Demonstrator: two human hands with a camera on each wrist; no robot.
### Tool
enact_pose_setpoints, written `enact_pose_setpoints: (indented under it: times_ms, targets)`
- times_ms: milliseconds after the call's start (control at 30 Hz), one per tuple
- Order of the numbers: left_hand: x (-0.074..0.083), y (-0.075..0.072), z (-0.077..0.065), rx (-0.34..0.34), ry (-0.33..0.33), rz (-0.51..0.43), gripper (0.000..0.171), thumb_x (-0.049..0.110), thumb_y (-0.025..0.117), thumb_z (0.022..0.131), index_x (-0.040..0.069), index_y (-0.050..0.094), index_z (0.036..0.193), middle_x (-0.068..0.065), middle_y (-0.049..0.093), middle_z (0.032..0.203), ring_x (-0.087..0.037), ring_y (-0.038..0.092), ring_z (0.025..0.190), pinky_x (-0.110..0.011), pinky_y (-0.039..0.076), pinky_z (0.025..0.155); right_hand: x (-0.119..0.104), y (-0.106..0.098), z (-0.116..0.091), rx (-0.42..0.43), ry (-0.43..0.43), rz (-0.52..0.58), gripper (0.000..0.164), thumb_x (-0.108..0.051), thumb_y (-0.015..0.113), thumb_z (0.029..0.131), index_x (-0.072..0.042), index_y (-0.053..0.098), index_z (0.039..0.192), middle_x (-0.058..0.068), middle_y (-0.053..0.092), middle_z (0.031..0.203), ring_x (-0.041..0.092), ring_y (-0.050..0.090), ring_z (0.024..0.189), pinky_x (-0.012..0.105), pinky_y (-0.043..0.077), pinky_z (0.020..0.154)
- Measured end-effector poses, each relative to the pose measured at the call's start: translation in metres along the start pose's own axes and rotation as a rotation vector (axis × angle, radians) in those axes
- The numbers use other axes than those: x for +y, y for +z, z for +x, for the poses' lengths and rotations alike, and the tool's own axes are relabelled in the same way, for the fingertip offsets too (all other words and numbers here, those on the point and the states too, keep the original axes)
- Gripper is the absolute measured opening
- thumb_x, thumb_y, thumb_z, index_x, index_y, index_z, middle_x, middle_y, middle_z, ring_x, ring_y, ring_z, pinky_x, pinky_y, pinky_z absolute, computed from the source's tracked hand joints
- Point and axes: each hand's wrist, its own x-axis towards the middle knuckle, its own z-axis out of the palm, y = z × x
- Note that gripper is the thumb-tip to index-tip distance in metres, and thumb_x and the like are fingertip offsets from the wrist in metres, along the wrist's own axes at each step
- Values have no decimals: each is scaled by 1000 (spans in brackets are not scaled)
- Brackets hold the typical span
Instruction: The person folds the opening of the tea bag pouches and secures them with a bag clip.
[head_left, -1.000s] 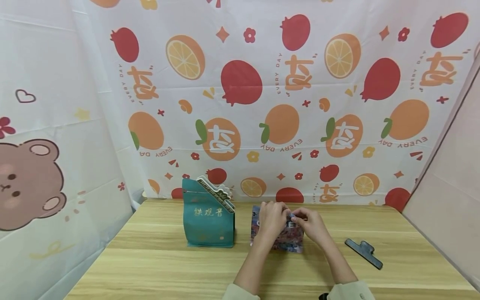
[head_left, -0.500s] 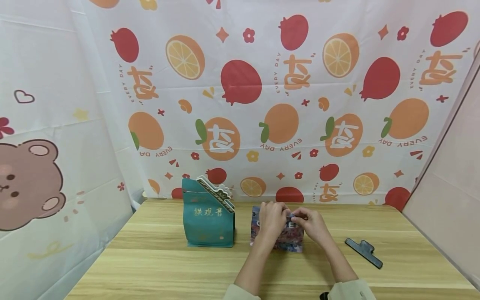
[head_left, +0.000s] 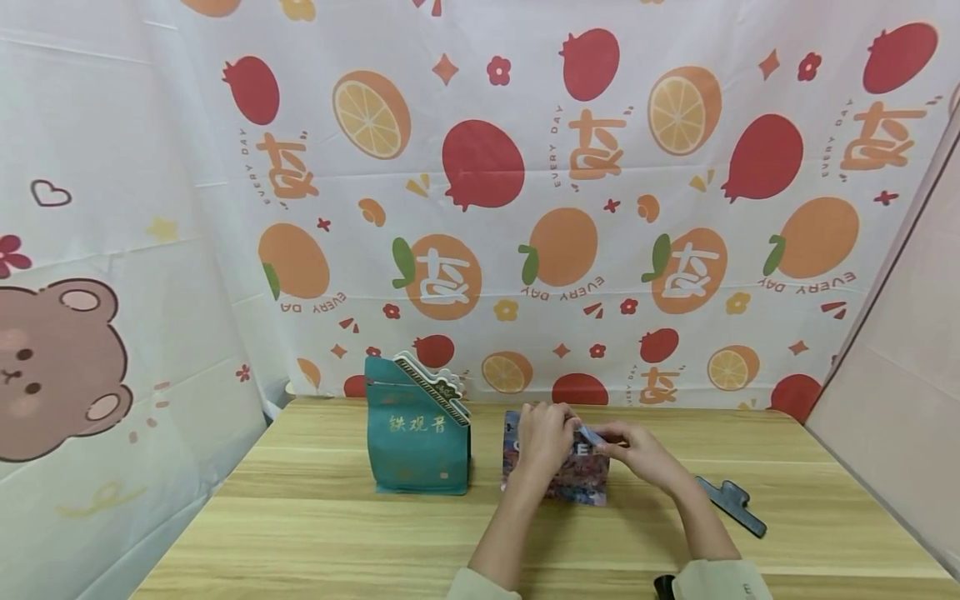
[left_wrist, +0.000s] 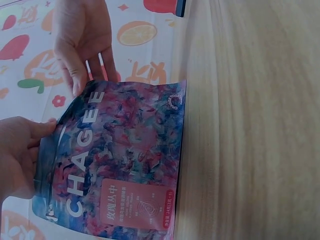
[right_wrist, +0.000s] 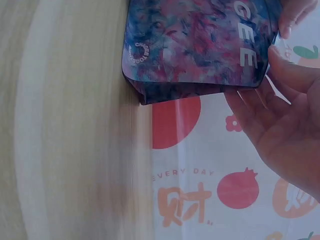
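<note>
A pouch (head_left: 581, 490) in mottled purple, pink and blue, lettered CHAGEE (left_wrist: 85, 155), stands upright at the middle of the wooden table. My left hand (head_left: 545, 437) pinches its top edge between thumb and fingers, covering part of the lettering in the head view. At the top right corner, which is folded over and shows as a pale blue strip (head_left: 590, 435), my right hand (head_left: 641, 450) holds on with its thumb in front. In the right wrist view, the fingers of that right hand (right_wrist: 287, 125) reach behind the pouch's side.
Left of the hands stands a teal pouch (head_left: 416, 454) with a slanted white-and-gold clip (head_left: 435, 387) across its upper right corner. A dark bag clip (head_left: 731, 504) lies on the table (head_left: 322, 533) at right. Fruit-print cloth (head_left: 480, 250) hangs behind.
My right hand and forearm have shifted a little right, and the forearm now overlaps the dark clip's end. More of the pouch's folded corner shows. The left hand has stayed in place.
</note>
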Motion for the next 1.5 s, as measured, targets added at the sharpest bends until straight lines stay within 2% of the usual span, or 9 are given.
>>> enact_pose_setpoints:
  times_ms: [267, 500, 633, 767, 1133, 1500]
  targets:
    - [-3, 1, 1, -13, 3, -23, 13, 31, 68, 84, 19, 72, 80, 8, 58, 62, -10, 47, 57, -25, 33, 61, 6, 8, 6, 143, 49, -92, 20, -12, 65, 86, 0, 66, 102, 8, 64, 95, 22, 59, 85, 29, 49, 65]
    - [-5, 7, 1, 28, 43, 35, 17, 39, 77, 72, 23, 71, 76, 11, 60, 64, -9, 48, 59, -24, 31, 60, 3, 16, 10, 245, 74, -124, 11, -5, 68, 82, -3, 68, 92, 4, 65, 86, 21, 60, 80, 30, 49, 62]
    - [-6, 11, 1, 72, 65, 85, 21, 42, 80, 67, 25, 71, 74, 11, 61, 66, -8, 49, 60, -24, 30, 59, 4, 18, 12, 270, 85, -136, 7, -3, 68, 81, -4, 67, 88, 1, 66, 81, 18, 60, 76, 29, 49, 61]
    - [-7, 13, 1, 100, 62, 97, 23, 43, 81, 64, 24, 70, 73, 11, 61, 67, -8, 50, 61, -24, 30, 59, 5, 20, 16, 299, 70, -147, 6, -1, 70, 79, -4, 68, 84, 2, 66, 77, 17, 61, 72, 28, 49, 59]
    - [-6, 17, 4, 95, 23, 81, 22, 39, 80, 65, 21, 72, 73, 11, 62, 68, -9, 50, 62, -24, 29, 60, 4, 24, 17, 350, 82, -160, 6, 1, 70, 77, -3, 68, 80, 2, 65, 74, 15, 60, 67, 27, 48, 56]
    - [-4, 18, 7, 119, -5, 73, 20, 36, 82, 63, 21, 73, 71, 10, 62, 65, -9, 50, 60, -25, 29, 59, 3, 23, 19, 352, 71, -217, 7, -1, 72, 76, -5, 66, 78, -1, 64, 70, 13, 57, 63, 27, 46, 55]
